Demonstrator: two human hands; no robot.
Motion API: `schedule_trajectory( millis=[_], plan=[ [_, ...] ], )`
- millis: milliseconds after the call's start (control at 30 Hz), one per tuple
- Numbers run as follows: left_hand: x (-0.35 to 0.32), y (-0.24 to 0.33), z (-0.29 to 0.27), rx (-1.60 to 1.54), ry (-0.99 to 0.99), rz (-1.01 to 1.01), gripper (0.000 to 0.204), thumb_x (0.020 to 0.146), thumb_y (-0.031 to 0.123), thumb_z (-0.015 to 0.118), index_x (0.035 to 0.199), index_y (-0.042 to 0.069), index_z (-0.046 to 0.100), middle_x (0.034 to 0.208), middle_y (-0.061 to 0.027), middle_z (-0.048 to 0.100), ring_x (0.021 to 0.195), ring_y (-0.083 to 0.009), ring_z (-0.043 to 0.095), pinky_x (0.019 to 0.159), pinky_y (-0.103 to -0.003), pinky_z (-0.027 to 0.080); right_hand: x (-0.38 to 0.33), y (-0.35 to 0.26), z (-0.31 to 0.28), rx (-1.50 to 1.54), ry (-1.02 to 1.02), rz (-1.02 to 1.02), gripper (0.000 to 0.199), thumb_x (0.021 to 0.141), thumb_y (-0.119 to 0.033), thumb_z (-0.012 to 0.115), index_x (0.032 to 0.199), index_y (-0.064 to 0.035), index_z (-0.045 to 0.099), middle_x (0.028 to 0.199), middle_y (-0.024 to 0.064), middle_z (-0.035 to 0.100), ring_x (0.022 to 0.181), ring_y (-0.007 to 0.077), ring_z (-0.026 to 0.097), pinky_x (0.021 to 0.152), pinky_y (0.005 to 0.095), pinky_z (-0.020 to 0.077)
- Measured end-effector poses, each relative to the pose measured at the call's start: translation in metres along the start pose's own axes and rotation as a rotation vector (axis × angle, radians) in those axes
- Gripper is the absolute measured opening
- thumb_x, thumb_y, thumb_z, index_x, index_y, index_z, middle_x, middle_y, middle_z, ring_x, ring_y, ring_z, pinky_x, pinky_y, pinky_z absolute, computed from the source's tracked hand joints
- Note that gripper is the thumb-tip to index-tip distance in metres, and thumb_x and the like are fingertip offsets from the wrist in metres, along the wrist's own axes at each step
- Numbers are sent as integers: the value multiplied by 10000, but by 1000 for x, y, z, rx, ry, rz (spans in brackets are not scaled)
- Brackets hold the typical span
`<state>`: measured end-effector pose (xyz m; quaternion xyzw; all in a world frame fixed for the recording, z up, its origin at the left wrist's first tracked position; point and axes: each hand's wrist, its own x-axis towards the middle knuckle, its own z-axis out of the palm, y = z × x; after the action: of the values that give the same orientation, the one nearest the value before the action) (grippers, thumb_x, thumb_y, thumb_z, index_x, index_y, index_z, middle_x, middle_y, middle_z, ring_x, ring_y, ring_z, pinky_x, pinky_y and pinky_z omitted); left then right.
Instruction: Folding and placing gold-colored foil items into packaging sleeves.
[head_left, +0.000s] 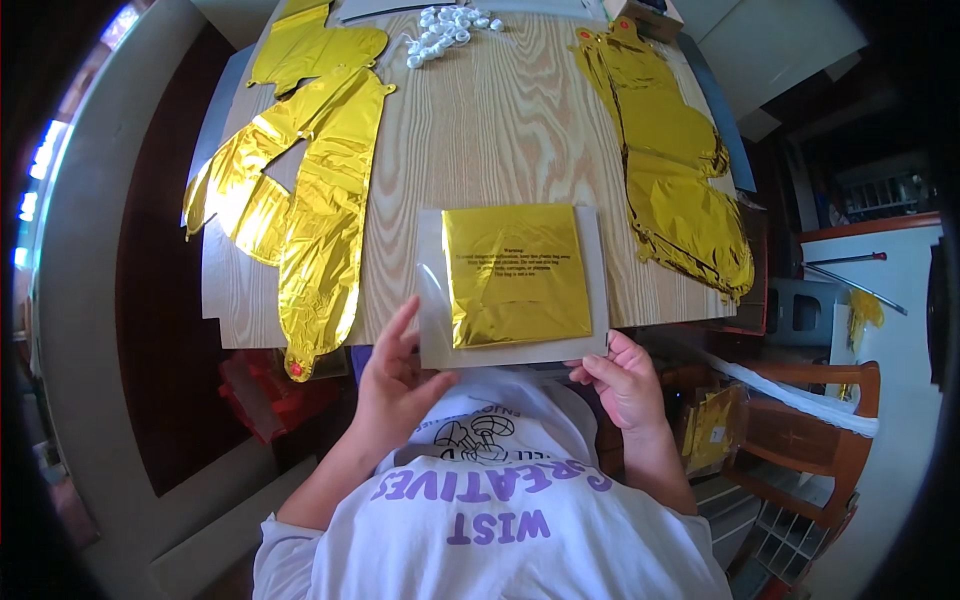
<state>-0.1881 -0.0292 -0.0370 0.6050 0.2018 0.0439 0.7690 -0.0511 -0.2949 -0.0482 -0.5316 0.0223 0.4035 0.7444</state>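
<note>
A clear plastic packet (pixel 428 300) with a folded gold foil sheet (pixel 515 273) inside lies at the near edge of the wooden table (pixel 480 130). My left hand (pixel 395 385) touches the packet's lower left corner, fingers spread upward along its edge. At the packet's lower right corner, the fingertips of my right hand (pixel 625 380) pinch the plastic edge.
Flat gold foil balloons lie on the left (pixel 300 190) and on the right (pixel 675 170) of the table. Several small white pieces (pixel 445 30) sit at the far middle. A wooden chair (pixel 800 430) stands at the right, a red thing (pixel 262 390) under the table's left.
</note>
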Motion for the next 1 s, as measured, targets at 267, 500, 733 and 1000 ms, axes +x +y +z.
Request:
schedule_trajectory(
  millis=[267, 500, 733, 1000],
  plan=[
    [-2, 11, 7, -94, -22, 59, 863, 911, -111, 651, 1606, 74, 174, 1289, -132, 631, 1144, -145, 620, 987, -280, 497, -2, -1, 3, -16, -24, -8, 262, 950, -73, 657, 1203, -11, 642, 1053, 93, 737, 903, 142, 693, 824, 283, 557],
    [-7, -8, 5, -71, -40, -19, 829, 929, -115, 625, 1606, 73, 184, 1229, -105, 668, 1087, -114, 627, 943, -246, 491, -5, 4, 0, 39, -6, -67, 330, 946, -55, 667, 1266, -5, 602, 1085, 82, 721, 904, 134, 685, 835, 287, 562],
    [-7, -7, 6, 164, -16, 55, 795, 938, -78, 642, 1596, 59, 216, 1199, -88, 676, 1020, -93, 638, 912, -245, 515, -8, 11, 9, -5, 91, -142, 330, 943, -73, 692, 1255, -9, 606, 1074, 77, 722, 911, 127, 684, 808, 272, 556],
    [-5, -11, 3, 171, -26, -84, 725, 953, -20, 658, 1572, 43, 286, 1110, -59, 699, 847, -47, 628, 661, -193, 493, -4, 30, 5, 87, 160, -93, 180, 946, -104, 695, 1110, -37, 672, 970, 87, 745, 837, 141, 700, 719, 259, 538]
  ],
)
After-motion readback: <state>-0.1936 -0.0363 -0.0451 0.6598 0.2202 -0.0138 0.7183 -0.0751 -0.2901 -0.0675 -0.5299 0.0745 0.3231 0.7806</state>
